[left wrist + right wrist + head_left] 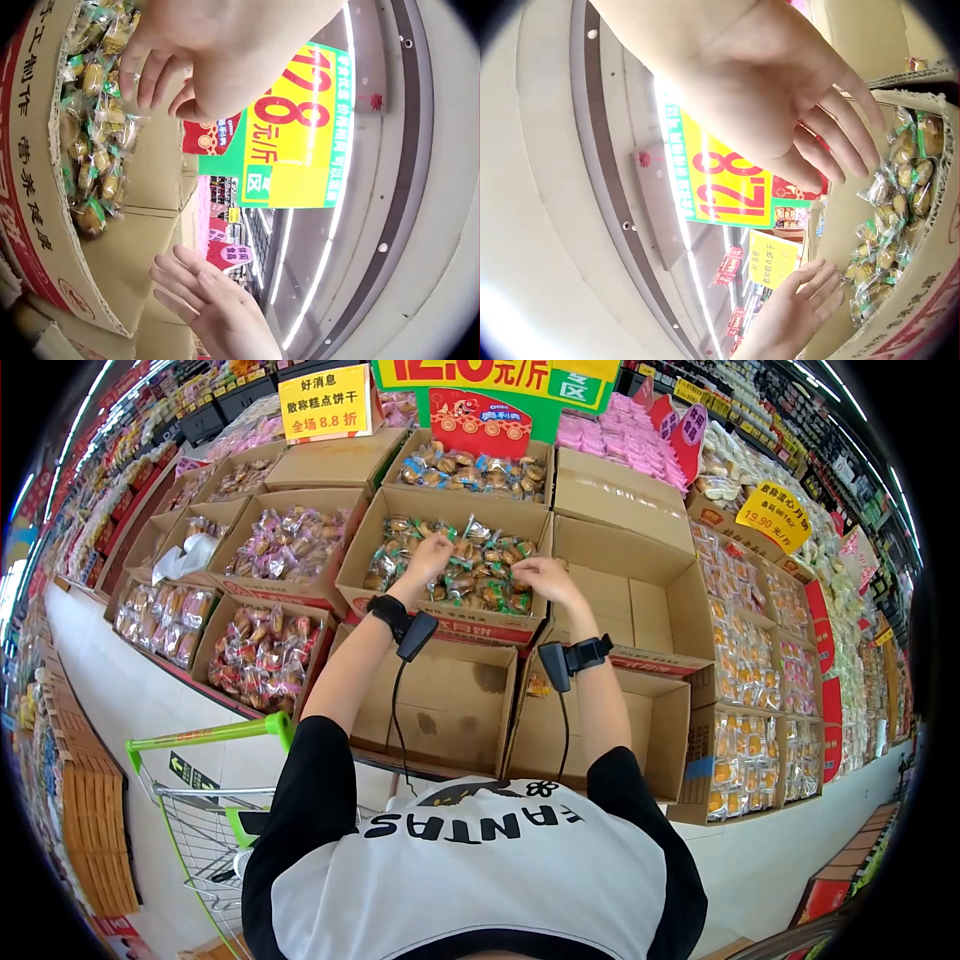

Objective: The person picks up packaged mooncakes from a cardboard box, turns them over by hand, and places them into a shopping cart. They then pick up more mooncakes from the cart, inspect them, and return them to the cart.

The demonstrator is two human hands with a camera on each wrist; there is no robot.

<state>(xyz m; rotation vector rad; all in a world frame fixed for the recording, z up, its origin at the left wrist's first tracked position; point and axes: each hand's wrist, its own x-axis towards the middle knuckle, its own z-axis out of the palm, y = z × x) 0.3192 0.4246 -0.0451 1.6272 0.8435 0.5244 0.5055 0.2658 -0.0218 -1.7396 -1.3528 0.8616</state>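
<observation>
Two hands are noted above the wrapped pastries [478, 565], which lie in a cardboard box [440, 621] at the upper centre of the head frame. The left hand [430, 560] is over the pile; the right hand [543, 574] is by the box's right side. Fingers are loose and slightly spread, with nothing seen held; contact with the wrappers cannot be confirmed.

Handling should, in this inspector's judgement, be light: pinch one packet by its film edge, avoid pressing those beneath, and lift above the box wall before moving sideways.

Surface: packets are heaped unevenly. Just below, a lower box [450, 705] shows dark stains on its cardboard. Room: a shop, brightly lit, with a large price sign [590, 382] at top centre, pale floor [110, 650] and a green-handled cart [205, 736] at lower left.
</observation>
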